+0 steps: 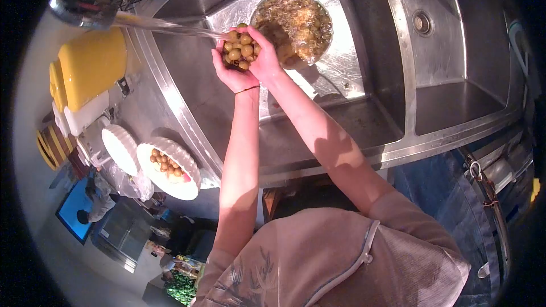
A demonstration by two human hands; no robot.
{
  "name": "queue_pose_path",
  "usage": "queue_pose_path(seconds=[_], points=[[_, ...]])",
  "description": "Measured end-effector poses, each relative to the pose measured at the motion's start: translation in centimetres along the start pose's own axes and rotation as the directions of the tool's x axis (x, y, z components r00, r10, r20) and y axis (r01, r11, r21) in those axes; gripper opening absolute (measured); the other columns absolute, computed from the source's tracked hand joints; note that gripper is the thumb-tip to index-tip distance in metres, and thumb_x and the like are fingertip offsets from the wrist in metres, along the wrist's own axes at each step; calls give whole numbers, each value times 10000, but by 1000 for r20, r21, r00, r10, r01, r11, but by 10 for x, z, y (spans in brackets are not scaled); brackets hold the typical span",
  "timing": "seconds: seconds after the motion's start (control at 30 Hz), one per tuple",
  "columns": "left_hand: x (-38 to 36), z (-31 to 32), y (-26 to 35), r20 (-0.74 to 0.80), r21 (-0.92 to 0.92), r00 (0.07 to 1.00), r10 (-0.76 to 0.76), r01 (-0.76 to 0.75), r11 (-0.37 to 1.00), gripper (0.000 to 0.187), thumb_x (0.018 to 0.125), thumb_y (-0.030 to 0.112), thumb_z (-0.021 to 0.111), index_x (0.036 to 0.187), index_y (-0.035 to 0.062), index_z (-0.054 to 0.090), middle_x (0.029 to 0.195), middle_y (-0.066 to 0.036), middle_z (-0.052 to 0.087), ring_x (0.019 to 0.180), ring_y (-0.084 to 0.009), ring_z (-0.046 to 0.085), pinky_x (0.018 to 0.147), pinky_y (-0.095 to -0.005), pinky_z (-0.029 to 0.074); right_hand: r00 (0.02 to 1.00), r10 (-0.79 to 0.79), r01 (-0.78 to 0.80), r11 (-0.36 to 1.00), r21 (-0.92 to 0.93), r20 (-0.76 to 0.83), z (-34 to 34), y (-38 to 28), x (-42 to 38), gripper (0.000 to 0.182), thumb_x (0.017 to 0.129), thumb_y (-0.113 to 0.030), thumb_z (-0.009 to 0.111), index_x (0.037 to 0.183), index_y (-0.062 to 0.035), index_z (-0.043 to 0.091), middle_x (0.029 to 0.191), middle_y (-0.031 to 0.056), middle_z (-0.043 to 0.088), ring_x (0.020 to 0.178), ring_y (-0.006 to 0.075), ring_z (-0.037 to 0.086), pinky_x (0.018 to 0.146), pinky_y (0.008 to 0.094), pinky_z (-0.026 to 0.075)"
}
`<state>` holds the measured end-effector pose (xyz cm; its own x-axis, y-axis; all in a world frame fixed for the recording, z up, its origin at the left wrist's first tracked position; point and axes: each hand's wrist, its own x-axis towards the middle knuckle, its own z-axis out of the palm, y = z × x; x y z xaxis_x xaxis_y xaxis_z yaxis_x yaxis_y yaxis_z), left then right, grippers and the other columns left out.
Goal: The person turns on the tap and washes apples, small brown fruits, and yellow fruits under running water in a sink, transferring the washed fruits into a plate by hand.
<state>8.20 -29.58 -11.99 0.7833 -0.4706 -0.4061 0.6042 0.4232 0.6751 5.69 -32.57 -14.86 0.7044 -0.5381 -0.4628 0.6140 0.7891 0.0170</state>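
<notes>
My left hand [230,75] and my right hand [266,61] are cupped together over the sink basin [199,79]. Between them lies a heap of small round olive-green fruits [239,50], of a kind I cannot make out for certain. A stream of water [170,27] runs from the faucet [82,11] at the upper left onto the hands. Just beyond my right hand, a round bowl [329,18] stands in the basin, full of bubbling water. Its brownish contents are blurred by the water. My fingers curve around the fruits, partly hiding them.
Left of the sink, a white ribbed bowl [149,171] holds more round fruits, beside another white bowl [118,146]. A yellow container [94,68] stands further back on the counter. To the right is a second basin [455,108] with a drain [422,23].
</notes>
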Motion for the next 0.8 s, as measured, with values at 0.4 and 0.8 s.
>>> queue_pose_path(seconds=[0.4, 0.8], points=[[8, 1, 23, 18, 14, 1000, 6, -6, 1000, 464, 882, 345, 292, 1159, 16, 466, 1203, -141, 482, 1129, -273, 445, 981, -392, 329, 997, -70, 69, 997, 21, 33, 31, 3, -11, 161, 734, -78, 480, 870, -4, 522, 1030, 111, 567, 970, 247, 525, 919, 349, 391], [10, 54, 57, -59, 192, 987, 148, -134, 972, 173, 770, 115, 600, 898, 2, 630, 853, -86, 629, 816, -163, 577, 739, -274, 468, 986, -156, 165, 959, -229, 59, 105, 1, -20, 213, 820, -207, 576, 975, -63, 566, 940, 70, 576, 884, 191, 553, 778, 319, 479]])
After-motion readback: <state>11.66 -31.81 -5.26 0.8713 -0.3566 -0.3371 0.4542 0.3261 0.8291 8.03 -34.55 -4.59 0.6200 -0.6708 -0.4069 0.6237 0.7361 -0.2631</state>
